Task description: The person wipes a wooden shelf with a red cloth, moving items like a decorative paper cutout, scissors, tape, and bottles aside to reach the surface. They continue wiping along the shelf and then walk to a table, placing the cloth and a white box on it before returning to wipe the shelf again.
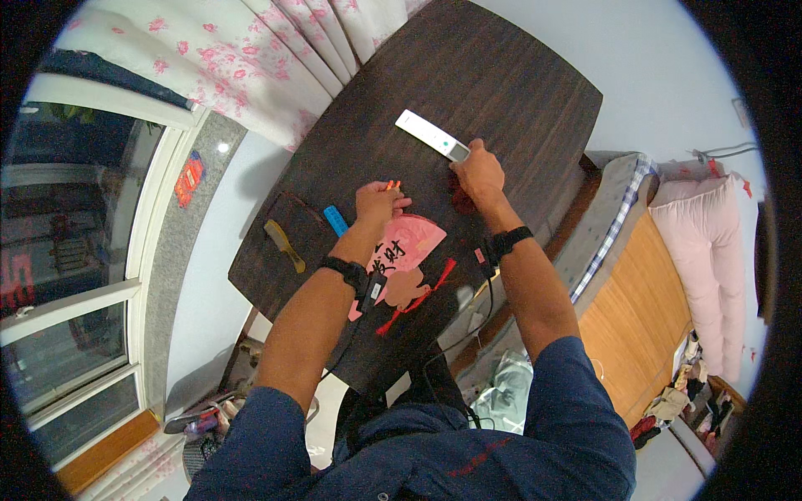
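My right hand (480,173) has its fingers at the screen end of a white remote control (432,134) on the dark wooden table (501,69); whether it grips the remote is unclear. My left hand (381,203) is curled around a small orange item (393,185), mostly hidden by the fingers. Under and beside my left forearm is a pink paper fan (413,241) with black characters. Nearer me are a brownish-pink cutout (406,289) and a red tassel (446,273). To the left lie a blue plastic object (336,220) and a yellowish comb (285,245).
A floral curtain (250,62) and a window (81,206) are at the left. At the right are a bed with a wooden-coloured mat (639,313) and a pink cushion (702,250). Black cables (492,307) run from both wrist straps.
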The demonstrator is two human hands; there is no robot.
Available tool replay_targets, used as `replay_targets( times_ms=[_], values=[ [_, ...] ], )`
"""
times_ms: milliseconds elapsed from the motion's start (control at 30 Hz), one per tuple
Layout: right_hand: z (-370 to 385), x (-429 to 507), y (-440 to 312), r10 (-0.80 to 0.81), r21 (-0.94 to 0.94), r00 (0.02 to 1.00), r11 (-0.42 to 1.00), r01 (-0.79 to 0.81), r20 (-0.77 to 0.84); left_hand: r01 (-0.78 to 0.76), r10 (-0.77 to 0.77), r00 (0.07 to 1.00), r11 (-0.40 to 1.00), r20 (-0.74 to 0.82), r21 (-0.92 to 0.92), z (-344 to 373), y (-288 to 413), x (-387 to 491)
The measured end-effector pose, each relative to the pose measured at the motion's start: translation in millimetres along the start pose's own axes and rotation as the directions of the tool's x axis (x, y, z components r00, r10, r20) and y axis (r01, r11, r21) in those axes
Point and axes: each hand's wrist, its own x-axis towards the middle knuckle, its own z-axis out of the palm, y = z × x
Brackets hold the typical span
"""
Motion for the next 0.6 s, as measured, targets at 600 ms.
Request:
replay_targets(
  times_ms=[600],
  values=[
    [-23.2, -135.4, 115.1, 0.081, 0.63, 0.991, 0.765, -0.132, 0.11, -0.687, 0.596, 0.633, 0.14, 0.494, 0.713, 31.6, 43.9, 51.6]
  ],
)
